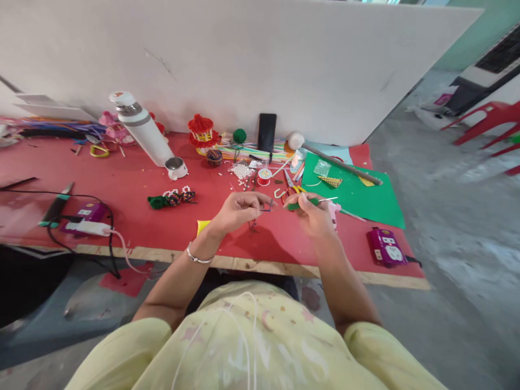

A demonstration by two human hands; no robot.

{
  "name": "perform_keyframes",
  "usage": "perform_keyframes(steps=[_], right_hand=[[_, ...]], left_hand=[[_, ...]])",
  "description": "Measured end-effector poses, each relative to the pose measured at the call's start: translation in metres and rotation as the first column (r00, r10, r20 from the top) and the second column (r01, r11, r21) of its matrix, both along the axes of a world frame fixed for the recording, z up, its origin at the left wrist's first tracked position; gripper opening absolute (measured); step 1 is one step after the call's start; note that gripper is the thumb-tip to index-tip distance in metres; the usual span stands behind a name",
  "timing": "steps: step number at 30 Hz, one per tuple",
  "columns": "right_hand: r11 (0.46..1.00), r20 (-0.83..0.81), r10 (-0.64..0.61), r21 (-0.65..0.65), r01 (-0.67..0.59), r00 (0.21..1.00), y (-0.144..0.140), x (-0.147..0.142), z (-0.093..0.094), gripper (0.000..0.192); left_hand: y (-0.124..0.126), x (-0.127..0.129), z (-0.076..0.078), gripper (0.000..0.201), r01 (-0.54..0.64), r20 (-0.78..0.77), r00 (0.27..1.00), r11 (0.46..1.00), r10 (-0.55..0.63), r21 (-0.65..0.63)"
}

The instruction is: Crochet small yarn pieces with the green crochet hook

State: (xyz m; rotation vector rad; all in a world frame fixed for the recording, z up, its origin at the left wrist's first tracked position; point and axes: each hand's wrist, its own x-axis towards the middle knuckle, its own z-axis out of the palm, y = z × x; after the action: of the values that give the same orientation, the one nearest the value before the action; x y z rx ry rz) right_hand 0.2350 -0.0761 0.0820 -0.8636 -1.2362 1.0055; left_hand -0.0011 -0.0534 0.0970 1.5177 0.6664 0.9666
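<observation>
Over the red table [134, 216], my left hand [239, 210] pinches a strand of dark yarn [266, 210], part of which is looped at the fingers. A loose tail of this yarn hangs below the hand. Just to the right, my right hand [312, 212] is closed around a green-handled crochet hook [299, 205], whose thin metal shaft points to the right. A small gap separates the two hands. Behind them lie yellow-handled pliers [298, 189], a spool of red thread [264, 176] and scattered white beads [242, 171]. A multicoloured yarn ball [214, 157] rests farther back.
At the left stand a white flask [142, 130] and a metal-lined cup [176, 168]; a beaded yarn piece [173, 198] lies nearer. Purple power boxes [388, 247] sit at both sides, with cables at left. A phone [267, 132] leans on the white partition [244, 65]. Green sheet [365, 203] at right.
</observation>
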Motion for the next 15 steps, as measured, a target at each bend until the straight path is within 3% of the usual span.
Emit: perform_keyframes(steps=[3, 8, 12, 15], right_hand=[[0.998, -0.039, -0.061, -0.009, 0.061, 0.997, 0.000, -0.005, -0.007, 0.028], [0.993, 0.122, -0.103, 0.074, 0.095, 0.987, -0.008, -0.004, 0.000, 0.022], [0.975, 0.252, -0.163, 0.186, 0.117, 0.954, -0.018, -0.005, 0.012, 0.020], [0.972, 0.253, -0.165, 0.206, 0.113, 0.953, -0.022, -0.004, 0.015, 0.018]], left_hand=[[0.004, -0.001, -0.008, 0.014, 0.016, 0.064, 0.998, 0.998, -0.012, -0.058], [0.006, -0.001, -0.009, 0.014, 0.071, 0.115, 0.992, 0.988, -0.056, -0.136], [0.004, -0.001, -0.006, 0.015, 0.022, 0.070, 0.997, 0.995, -0.015, -0.101], [0.004, -0.002, -0.007, 0.014, -0.003, 0.043, 0.999, 0.998, 0.006, -0.060]])
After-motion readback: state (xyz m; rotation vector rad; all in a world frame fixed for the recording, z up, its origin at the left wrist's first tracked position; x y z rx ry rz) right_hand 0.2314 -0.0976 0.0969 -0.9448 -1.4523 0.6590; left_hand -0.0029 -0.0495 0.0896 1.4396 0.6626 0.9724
